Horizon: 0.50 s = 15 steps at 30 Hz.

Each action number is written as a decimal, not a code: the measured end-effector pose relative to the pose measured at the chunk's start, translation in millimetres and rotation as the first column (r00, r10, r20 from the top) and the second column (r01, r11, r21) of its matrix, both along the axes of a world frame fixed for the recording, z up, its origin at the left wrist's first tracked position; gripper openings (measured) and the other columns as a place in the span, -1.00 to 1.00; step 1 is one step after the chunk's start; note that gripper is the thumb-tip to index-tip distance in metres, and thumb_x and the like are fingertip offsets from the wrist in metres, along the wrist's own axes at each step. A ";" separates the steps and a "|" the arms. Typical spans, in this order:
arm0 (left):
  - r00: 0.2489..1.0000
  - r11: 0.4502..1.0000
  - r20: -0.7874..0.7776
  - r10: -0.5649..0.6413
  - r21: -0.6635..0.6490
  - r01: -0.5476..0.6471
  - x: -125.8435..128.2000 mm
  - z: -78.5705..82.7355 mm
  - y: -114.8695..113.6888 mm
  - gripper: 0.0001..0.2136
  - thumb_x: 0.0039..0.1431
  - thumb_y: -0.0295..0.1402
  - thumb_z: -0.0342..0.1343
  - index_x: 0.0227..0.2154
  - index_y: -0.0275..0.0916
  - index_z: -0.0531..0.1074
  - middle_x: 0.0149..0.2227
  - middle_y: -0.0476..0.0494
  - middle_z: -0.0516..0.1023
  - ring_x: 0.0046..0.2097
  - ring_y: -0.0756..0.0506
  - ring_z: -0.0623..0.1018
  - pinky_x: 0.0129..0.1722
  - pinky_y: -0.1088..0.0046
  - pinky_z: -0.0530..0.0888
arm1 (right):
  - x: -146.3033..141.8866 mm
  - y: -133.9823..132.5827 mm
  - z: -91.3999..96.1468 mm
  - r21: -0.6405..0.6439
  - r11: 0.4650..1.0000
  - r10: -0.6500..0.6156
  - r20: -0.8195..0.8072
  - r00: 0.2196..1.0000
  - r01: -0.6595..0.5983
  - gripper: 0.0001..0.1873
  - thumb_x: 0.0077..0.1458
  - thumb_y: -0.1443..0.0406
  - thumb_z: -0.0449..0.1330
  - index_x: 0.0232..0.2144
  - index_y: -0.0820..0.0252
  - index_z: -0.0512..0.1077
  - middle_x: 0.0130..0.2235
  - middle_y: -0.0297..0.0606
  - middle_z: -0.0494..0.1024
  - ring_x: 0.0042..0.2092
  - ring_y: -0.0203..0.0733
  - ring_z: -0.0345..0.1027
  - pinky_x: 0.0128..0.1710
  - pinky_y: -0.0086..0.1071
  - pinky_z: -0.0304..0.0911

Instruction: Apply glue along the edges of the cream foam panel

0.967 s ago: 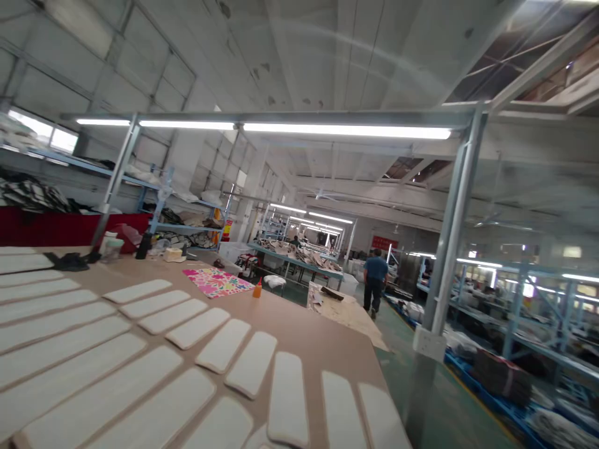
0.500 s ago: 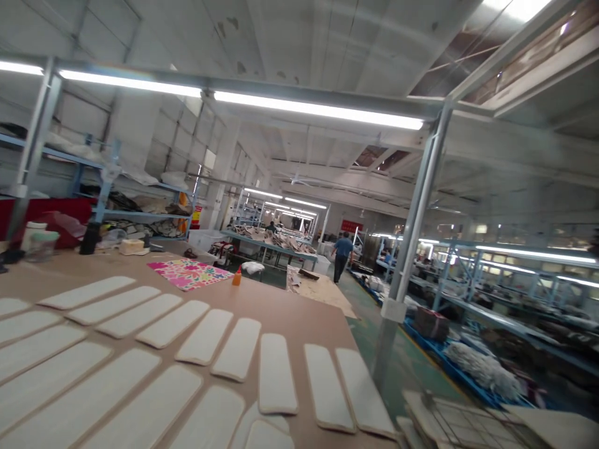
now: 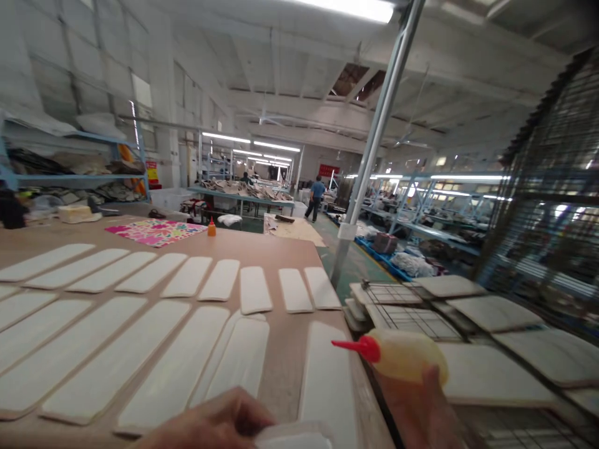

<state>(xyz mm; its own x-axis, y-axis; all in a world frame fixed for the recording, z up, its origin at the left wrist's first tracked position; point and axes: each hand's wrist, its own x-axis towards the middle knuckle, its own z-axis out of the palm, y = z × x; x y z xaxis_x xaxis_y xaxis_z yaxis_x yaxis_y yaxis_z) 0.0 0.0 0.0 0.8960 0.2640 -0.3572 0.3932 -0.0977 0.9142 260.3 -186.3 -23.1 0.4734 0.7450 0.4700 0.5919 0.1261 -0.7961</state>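
The view has swung down and right since the earlier frame, and both hands have come into the near edge with a squeeze bottle [image 3: 406,355] now showing. The right hand [image 3: 421,408] has its grip clamped round the bottle's lower body, red nozzle pointing left over the near right of the surface [image 3: 262,246]; it looks light, soft-walled and easily squeezed, its contents not visible. The left hand [image 3: 213,424] is closed on a pale pad piece [image 3: 294,436] at the near edge, likely light and flexible like the rows of white pads [image 3: 255,290] beyond, while wire racks [image 3: 412,315] of padded pieces stand right.
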 end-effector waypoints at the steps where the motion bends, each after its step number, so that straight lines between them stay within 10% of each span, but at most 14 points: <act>1: 0.998 0.999 0.036 -0.046 -0.005 0.046 7.6 7.3 -2.8 -0.62 -0.19 -0.24 0.29 -0.22 -0.21 0.53 -0.57 0.13 0.23 -0.48 0.06 0.23 -0.50 0.60 0.14 | 3.0 -5.3 2.4 0.105 0.991 -0.059 -0.223 0.973 0.084 -0.29 0.09 -0.21 -0.17 -0.08 0.16 0.40 -0.17 -0.08 0.50 -0.13 -0.06 0.39 -0.08 -0.02 0.30; 4: 0.984 0.987 0.078 -0.158 -0.026 0.161 21.0 30.5 -13.2 -0.66 -0.10 -0.18 0.17 -0.26 -0.26 0.53 -0.54 0.10 0.24 -0.45 0.05 0.19 -0.48 0.59 0.11 | 7.3 -16.5 22.2 0.305 0.888 0.036 -0.793 0.608 0.345 -0.36 -0.10 -0.18 0.16 -0.06 0.01 0.39 -0.03 -0.18 0.44 0.01 -0.04 0.30 0.07 -0.06 0.15; 6: 0.972 0.973 0.053 -0.230 -0.013 0.230 23.5 38.3 -24.3 -0.71 -0.06 -0.17 0.11 -0.39 -0.30 0.50 -0.52 0.06 0.24 -0.44 0.04 0.19 -0.48 0.58 0.11 | 7.9 -21.3 35.6 0.351 0.848 0.147 -0.876 0.459 0.398 -0.32 -0.24 -0.10 0.32 -0.06 -0.03 0.39 0.06 -0.26 0.38 0.05 -0.07 0.26 0.08 -0.14 0.14; 15: 0.938 0.940 0.055 -0.341 0.029 0.340 31.6 6.4 -62.1 -0.70 0.04 -0.12 0.03 -0.56 -0.27 0.25 -0.55 0.06 0.13 -0.46 0.06 0.14 -0.51 0.56 0.08 | 20.0 -29.5 44.8 0.392 0.897 0.231 -0.811 0.537 0.205 -0.22 -0.35 -0.02 0.42 -0.03 0.05 0.38 -0.12 -0.28 0.50 -0.14 -0.12 0.40 -0.20 -0.27 0.42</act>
